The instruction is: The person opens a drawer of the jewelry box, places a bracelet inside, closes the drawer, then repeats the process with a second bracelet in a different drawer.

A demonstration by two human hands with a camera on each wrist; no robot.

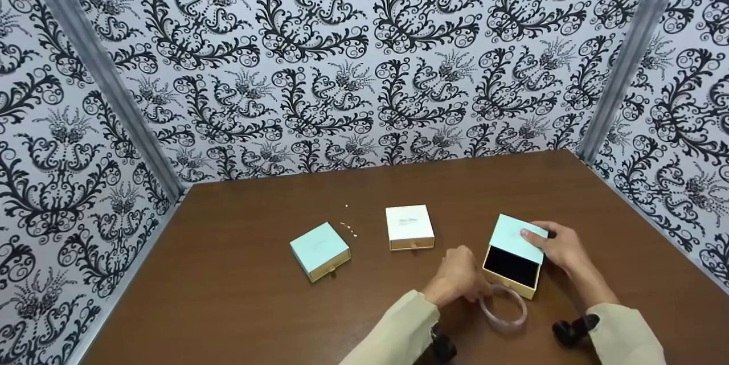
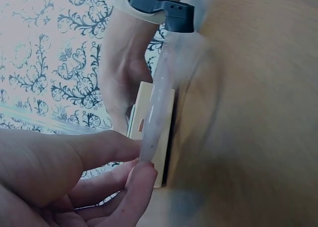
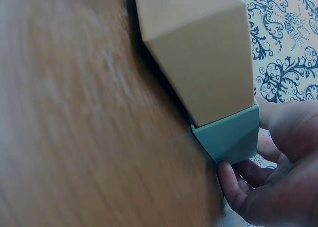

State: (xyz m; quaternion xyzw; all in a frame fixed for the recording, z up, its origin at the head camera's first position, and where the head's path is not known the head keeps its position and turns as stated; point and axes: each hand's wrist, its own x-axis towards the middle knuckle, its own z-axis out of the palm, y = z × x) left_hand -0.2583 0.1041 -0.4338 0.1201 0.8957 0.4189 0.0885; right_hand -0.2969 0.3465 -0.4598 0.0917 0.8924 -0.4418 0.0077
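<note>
A pale pink translucent bangle (image 1: 504, 322) is pinched between the thumb and fingers of my left hand (image 1: 458, 275), just in front of a mint gift box. In the left wrist view the bangle (image 2: 158, 100) stands edge-on before the box's tan drawer front. The mint drawer box (image 1: 517, 235) has its tan drawer (image 1: 511, 288) pulled partway out, showing a black lining with nothing visible on it. My right hand (image 1: 561, 245) grips the mint sleeve from the right side, thumb on top. In the right wrist view its fingers curl against the sleeve (image 3: 231, 137).
A white drawer box (image 1: 409, 225) stands near the middle of the brown table (image 1: 245, 296), closed. Left of it sits another closed mint box (image 1: 320, 248). Several small pale bits (image 1: 348, 228) lie between and behind them. Patterned walls (image 1: 342, 69) enclose the table's back and sides.
</note>
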